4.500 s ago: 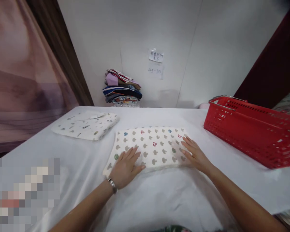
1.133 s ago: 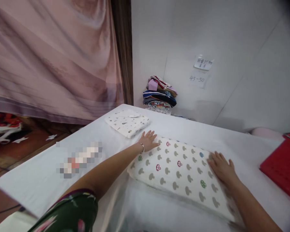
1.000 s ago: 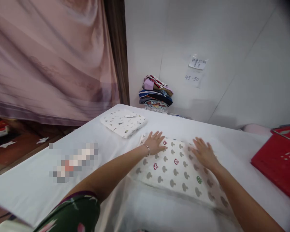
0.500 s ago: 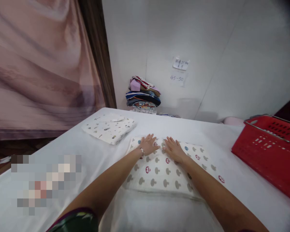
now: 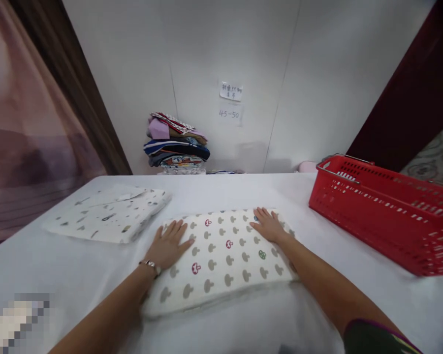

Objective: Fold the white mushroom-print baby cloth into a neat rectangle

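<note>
A white cloth with a mushroom print (image 5: pixel 225 255) lies folded into a flat rectangle in the middle of the table. On its left side rests my left hand (image 5: pixel 168 248), palm down with fingers spread and a bracelet at the wrist. My right hand (image 5: pixel 269 226) lies flat near the far right corner of the same cloth, fingers apart. Neither hand grips anything. To the left sits a second folded white cloth (image 5: pixel 110 214) with small dark prints, apart from my hands.
A red plastic basket (image 5: pixel 372 216) with metal handles stands on the right of the white-covered table (image 5: pixel 239 189). Behind the table's far edge rises a stack of folded fabrics (image 5: pixel 177 147). Paper notes (image 5: pixel 231 92) are stuck on the wall, and a pink curtain (image 5: pixel 29 147) hangs at left.
My view has turned to the right. My hands have moved apart across the mushroom-print cloth, the left one to its left side and the right one towards its far right corner. Less of the cloth spreads rightward.
</note>
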Tool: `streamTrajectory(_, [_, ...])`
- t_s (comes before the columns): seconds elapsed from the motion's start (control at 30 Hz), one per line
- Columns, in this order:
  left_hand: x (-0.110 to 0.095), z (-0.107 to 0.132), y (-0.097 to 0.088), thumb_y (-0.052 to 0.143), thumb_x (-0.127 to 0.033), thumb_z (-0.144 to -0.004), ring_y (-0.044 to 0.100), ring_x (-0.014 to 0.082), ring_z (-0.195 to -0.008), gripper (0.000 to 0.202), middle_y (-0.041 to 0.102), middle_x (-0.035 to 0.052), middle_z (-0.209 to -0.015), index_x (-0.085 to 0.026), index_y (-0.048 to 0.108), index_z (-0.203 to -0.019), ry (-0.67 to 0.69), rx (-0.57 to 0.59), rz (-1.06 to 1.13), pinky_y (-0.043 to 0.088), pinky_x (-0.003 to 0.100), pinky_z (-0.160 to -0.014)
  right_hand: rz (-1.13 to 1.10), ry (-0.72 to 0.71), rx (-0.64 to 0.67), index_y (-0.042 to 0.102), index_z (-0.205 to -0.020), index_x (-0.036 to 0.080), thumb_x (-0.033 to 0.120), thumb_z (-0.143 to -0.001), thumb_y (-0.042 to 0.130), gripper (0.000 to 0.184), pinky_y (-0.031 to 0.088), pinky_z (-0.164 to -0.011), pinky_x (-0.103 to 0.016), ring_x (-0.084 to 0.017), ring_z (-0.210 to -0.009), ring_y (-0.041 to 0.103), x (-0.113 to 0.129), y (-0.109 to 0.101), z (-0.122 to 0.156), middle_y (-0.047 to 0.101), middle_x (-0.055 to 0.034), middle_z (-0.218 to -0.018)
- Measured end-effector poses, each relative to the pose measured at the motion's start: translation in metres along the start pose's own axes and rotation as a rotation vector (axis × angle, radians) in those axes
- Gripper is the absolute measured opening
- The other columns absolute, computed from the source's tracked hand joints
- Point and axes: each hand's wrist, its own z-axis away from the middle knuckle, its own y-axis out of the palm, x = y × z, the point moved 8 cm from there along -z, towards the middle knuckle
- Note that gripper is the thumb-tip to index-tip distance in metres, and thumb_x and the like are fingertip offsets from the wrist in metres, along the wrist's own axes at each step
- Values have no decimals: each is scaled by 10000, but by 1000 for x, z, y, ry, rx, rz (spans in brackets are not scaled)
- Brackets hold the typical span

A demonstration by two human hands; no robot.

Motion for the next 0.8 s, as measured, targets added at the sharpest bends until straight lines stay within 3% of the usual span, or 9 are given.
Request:
streamTrajectory(0.1, [-1,-1,5,253,-609,-824,161,256,-1355,702,274,73,-1450,-187,321,-1382,2,33,-9,58,484,-1082,-2,20,10,168,-1432,217,639,-848,151,721,6,-1079,-465,-233,-1370,30,-7,0,0,122,-43,-1494])
streamTrajectory(0.27, [-7,1,-18,259,-584,-833,201,271,-1343,660,298,90,-1439,-196,360,-1356,-32,65,38,164,506,-1055,-38,28,12,208,-1419,216,587,-876,142,661,38,-1078,-474,-230,-1370,8,-19,-3,2,100,-52,-1499])
streamTrajectory(0.4, [-15,35,-31,278,-585,-836,191,288,-1344,639,245,94,-1460,-212,372,-1346,20,12,40,169,530,-1044,1,40,-71,206,-1418,217,606,-862,216,679,28,-1076,-493,-242,-1369,-3,-47,-10,43,54,-55,-1503])
streamTrajectory(0.53, [-28,69,-22,287,-586,-841,214,269,-1339,613,265,59,-1456,-244,373,-1343,98,4,35,134,522,-1059,6,92,-32,247,-1404,225,598,-865,228,656,70,-1076,-507,-232,-1367,71,-62,-5,84,133,-52,-1493])
streamTrajectory(0.7, [-30,74,-22,278,-574,-853,226,268,-1333,590,281,64,-1450,-229,410,-1313,73,27,77,122,528,-1059,-41,124,-30,318,-1375,215,558,-871,271,612,76,-1071,-538,-240,-1363,104,-56,-11,94,180,-66,-1481])
streamTrajectory(0.8, [-31,87,-32,311,-542,-862,230,266,-1330,541,324,71,-1430,-226,442,-1281,70,-75,130,133,530,-1057,-123,65,-168,391,-1339,217,517,-880,297,556,88,-1073,-547,-257,-1355,139,-39,-27,107,250,-73,-1459])
